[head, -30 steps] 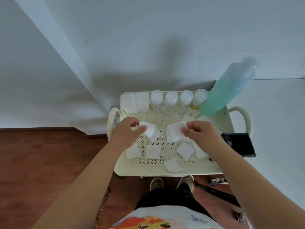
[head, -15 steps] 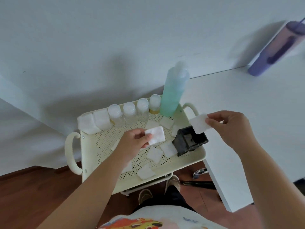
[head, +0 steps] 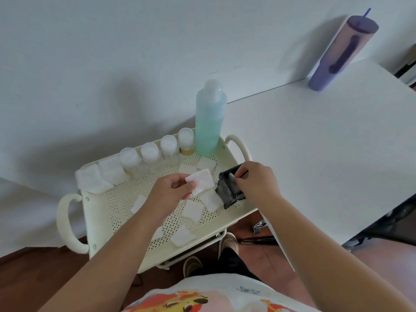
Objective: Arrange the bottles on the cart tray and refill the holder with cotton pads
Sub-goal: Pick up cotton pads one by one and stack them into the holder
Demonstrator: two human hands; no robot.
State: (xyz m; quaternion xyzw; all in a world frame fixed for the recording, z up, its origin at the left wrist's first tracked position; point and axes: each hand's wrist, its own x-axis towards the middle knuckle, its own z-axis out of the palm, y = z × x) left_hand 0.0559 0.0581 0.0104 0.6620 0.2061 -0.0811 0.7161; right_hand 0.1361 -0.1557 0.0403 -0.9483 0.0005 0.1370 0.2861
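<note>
A cream perforated cart tray (head: pixel 105 208) holds several small clear bottles (head: pixel 151 156) in a row along its back edge, with a tall green bottle (head: pixel 209 122) at the right end. Several white cotton pads (head: pixel 192 210) lie loose on the tray. A black holder (head: pixel 228 192) stands at the tray's right side. My left hand (head: pixel 168 194) pinches one cotton pad (head: pixel 201 180) above the tray. My right hand (head: pixel 256 180) is at the holder's open top, pushing a white pad (head: pixel 231 177) into it.
Two folded white cloths (head: pixel 99 176) lie at the tray's back left corner. A white table (head: pixel 326 145) adjoins the cart on the right, with a purple tumbler (head: pixel 337 55) at its far edge. The wall is close behind. The wooden floor and my feet show below.
My right hand came down from above the table edge to the holder and put its pad into the opening. My left hand kept its pad, drifting slightly right.
</note>
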